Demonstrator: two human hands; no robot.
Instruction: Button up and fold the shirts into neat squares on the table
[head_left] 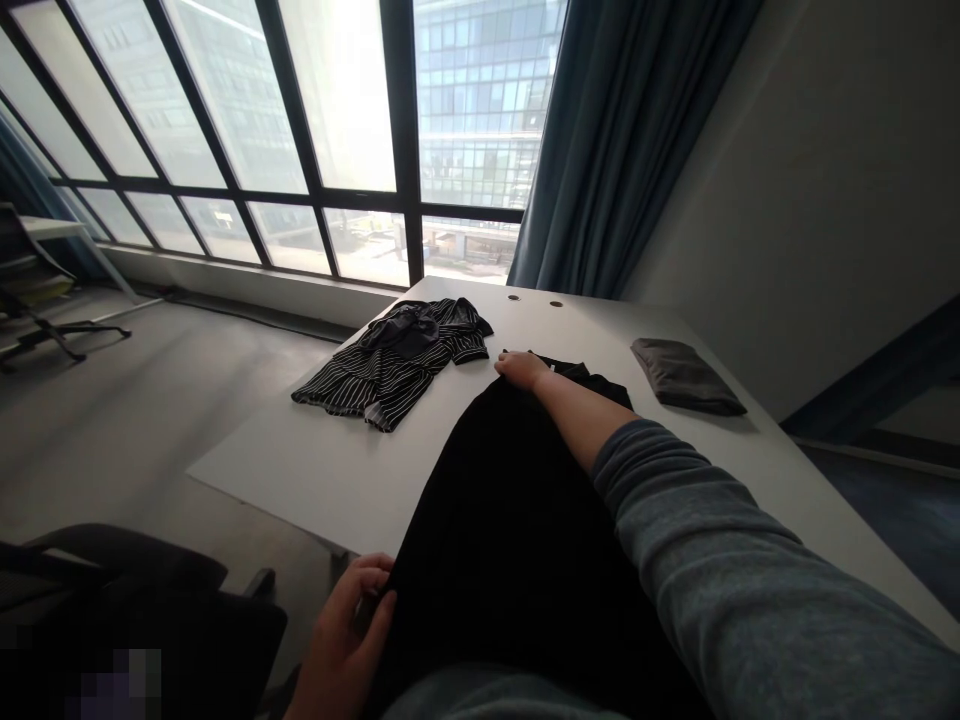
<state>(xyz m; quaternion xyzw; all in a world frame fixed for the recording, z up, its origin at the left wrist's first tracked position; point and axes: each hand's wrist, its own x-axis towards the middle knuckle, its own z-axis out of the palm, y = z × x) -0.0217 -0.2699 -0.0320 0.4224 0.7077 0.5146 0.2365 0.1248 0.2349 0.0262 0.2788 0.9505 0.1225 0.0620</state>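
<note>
A long black garment (pixel 517 500) lies over the white table (pixel 300 470) and reaches over the near edge towards my body. Whether it is a skirt, a dress or trousers I cannot tell. At its far left corner my right hand (pixel 523 368) is closed on the cloth, with the forearm crossing above the garment. My left hand (pixel 351 625) pinches the left edge low down, near the table's front. Bunched dark fabric with a small white tag shows just beyond my right wrist.
A striped black-and-white garment (pixel 397 355) lies spread on the table's far left. Folded dark grey cloth (pixel 686 376) rests on the right. Black chairs stand at the lower left (pixel 135 590) and far left (pixel 37 290). Behind are windows and a blue curtain (pixel 607 150).
</note>
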